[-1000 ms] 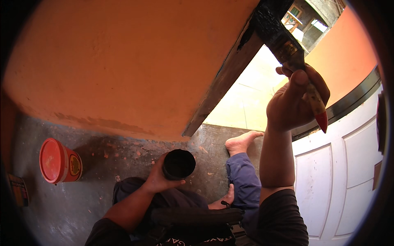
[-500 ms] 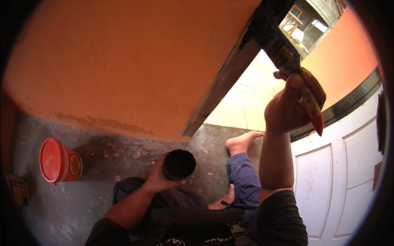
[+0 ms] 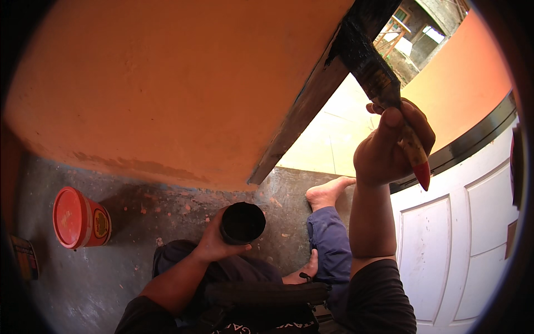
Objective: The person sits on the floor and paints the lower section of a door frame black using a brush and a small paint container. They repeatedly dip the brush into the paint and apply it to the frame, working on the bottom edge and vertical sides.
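Note:
My right hand [image 3: 394,142] is closed around the handle of a paintbrush [image 3: 380,83], whose red handle tip points down toward me. The brush's dark, paint-covered bristles lie against the upper part of a wooden door frame [image 3: 295,125]. Above the bristles the frame is black; below them the wood looks brown and bare. Low in front of my body, my left hand [image 3: 214,239] grips a round black cup [image 3: 243,223] from its left side. The cup's inside is too dark to make out.
An orange wall [image 3: 161,94] fills the upper left. On the stained grey floor [image 3: 133,267] stands a red lidded bucket [image 3: 82,218], with another container [image 3: 25,257] at the far left edge. A white panelled door [image 3: 439,245] is at my right. My bare foot [image 3: 329,192] rests near the doorway.
My right hand and the paintbrush have shifted slightly left, with the bristles still against the frame. My left hand and the cup have stayed in place.

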A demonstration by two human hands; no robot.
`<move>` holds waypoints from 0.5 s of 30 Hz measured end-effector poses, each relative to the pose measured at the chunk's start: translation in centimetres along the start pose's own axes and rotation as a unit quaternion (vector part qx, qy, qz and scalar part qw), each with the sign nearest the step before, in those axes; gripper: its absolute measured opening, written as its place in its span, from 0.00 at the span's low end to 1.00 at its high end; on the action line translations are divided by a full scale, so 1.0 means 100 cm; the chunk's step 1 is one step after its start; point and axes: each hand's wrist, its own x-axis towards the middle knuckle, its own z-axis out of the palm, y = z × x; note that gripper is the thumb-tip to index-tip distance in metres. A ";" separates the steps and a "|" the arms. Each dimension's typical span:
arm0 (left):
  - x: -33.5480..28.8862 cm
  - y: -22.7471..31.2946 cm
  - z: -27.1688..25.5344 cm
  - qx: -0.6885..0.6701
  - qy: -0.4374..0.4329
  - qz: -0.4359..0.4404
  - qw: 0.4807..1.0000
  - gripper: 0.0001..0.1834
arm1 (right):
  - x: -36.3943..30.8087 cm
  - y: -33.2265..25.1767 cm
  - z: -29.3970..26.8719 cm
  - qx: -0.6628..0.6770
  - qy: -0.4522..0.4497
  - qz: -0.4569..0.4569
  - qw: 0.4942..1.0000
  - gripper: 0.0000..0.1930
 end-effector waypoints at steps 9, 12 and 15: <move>0.000 -0.005 0.000 -0.021 -0.003 0.003 1.000 0.56 | -0.011 -0.001 -0.004 -0.017 -0.014 0.006 1.000 0.13; 0.000 -0.003 0.000 -0.013 -0.004 0.000 1.000 0.56 | -0.009 -0.003 -0.003 -0.068 -0.021 -0.013 0.997 0.14; 0.000 -0.002 0.000 -0.008 -0.003 -0.002 1.000 0.56 | -0.011 -0.005 -0.004 -0.073 -0.033 -0.015 0.997 0.13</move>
